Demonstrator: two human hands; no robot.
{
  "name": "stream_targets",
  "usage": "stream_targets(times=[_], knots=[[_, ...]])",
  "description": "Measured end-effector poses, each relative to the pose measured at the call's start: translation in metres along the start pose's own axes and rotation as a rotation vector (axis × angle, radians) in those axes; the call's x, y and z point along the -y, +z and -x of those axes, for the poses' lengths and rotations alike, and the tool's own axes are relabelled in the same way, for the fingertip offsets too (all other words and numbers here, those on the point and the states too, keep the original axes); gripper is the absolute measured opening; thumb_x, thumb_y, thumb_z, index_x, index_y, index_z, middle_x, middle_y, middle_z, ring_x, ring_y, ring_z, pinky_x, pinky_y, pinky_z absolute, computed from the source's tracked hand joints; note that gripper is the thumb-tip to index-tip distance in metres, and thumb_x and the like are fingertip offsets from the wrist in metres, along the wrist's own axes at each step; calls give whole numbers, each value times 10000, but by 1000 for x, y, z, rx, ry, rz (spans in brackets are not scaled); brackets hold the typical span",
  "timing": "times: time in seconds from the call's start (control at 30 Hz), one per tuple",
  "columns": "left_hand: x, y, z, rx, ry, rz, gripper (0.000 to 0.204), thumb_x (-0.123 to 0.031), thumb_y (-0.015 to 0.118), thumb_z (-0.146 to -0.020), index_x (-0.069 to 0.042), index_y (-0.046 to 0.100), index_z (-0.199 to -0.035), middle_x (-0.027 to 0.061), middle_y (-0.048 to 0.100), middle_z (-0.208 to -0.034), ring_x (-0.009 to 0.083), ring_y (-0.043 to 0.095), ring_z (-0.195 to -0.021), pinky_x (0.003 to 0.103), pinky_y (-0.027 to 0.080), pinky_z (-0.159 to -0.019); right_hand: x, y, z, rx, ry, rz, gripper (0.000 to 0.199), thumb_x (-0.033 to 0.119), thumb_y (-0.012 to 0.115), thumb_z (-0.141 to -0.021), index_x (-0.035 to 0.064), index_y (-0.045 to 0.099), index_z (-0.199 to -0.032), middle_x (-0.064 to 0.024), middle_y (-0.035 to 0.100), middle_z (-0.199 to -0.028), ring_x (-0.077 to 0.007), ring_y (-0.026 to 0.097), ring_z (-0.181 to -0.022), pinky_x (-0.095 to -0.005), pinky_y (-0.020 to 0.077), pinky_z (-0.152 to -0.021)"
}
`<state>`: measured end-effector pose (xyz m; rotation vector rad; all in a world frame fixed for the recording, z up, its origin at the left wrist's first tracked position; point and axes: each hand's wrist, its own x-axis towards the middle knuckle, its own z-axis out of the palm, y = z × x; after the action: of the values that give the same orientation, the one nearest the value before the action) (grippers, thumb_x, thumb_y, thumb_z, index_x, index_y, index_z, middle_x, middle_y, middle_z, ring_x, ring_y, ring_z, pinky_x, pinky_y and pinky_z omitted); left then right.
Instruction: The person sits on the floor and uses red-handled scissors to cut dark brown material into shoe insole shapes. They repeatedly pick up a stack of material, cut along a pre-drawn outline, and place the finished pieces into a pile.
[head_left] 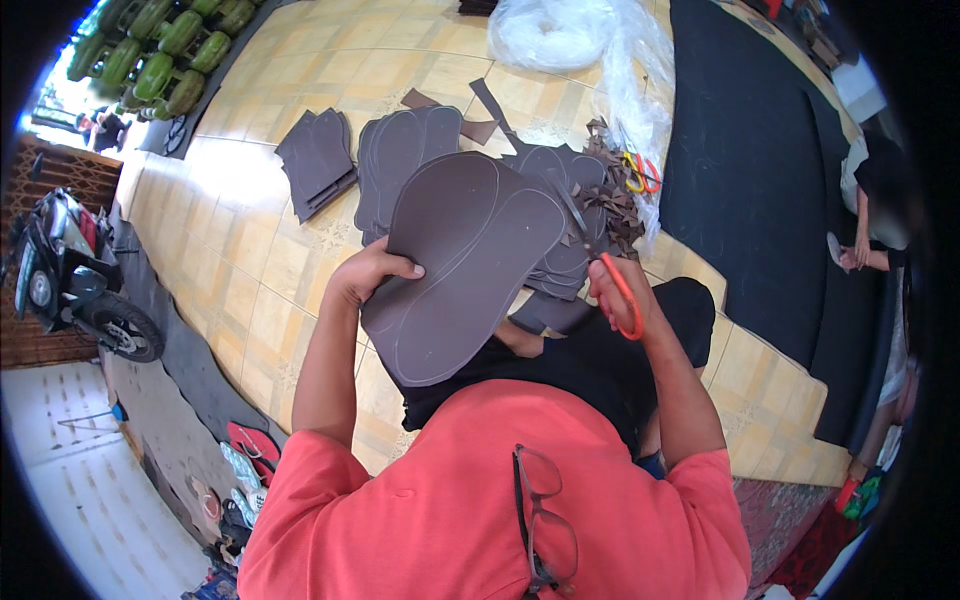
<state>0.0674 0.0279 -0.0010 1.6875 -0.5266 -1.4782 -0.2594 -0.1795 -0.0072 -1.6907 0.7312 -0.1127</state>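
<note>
A dark brown sheet (465,275), with rounded edges and pale sole-shaped outlines drawn on it, is held up over my lap. My left hand (368,272) pinches its left edge, thumb on top. My right hand (628,292) grips scissors (633,312) with orange handles. Their blades point up and away, close to the sheet's right edge; whether they touch it I cannot tell. Behind the sheet lie stacks of similar brown pieces: a small stack (318,160) at the left, another (385,150) beside it, and a third (548,160) partly hidden by the sheet and scissors.
Brown offcuts (622,205) are heaped at the right, beside scissors with yellow and red handles (640,173). Clear plastic wrap (615,60) lies beyond. Long black sheets (750,180) cover the right floor, where another person (865,210) sits. A motorcycle (80,275) and sandals (255,450) are left.
</note>
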Motion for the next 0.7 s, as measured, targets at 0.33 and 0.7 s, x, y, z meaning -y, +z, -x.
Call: stream_targets(times=[0.33,0.7], knots=[[2,-60,-70,-206,106,191,575,-192,734,-784,24,501,-1263,137,620,-1151,226,605,-1077,369,514,-856,-77,33,-16,-252,96,-572,511,487,469,-980,1,533,-836,-42,458,-554,-123,464,-413,-266,405,-377],[86,-129,-140,-986,271,-659,789,-509,603,-883,72,404,-1378,341,478,-1330,436,460,-1271,452,372,-1061,-84,85,-105,-229,9,-322,346,234,687,-865,-24,532,-1035,-101,622,-891,-158,640,-779,-279,533,-614]])
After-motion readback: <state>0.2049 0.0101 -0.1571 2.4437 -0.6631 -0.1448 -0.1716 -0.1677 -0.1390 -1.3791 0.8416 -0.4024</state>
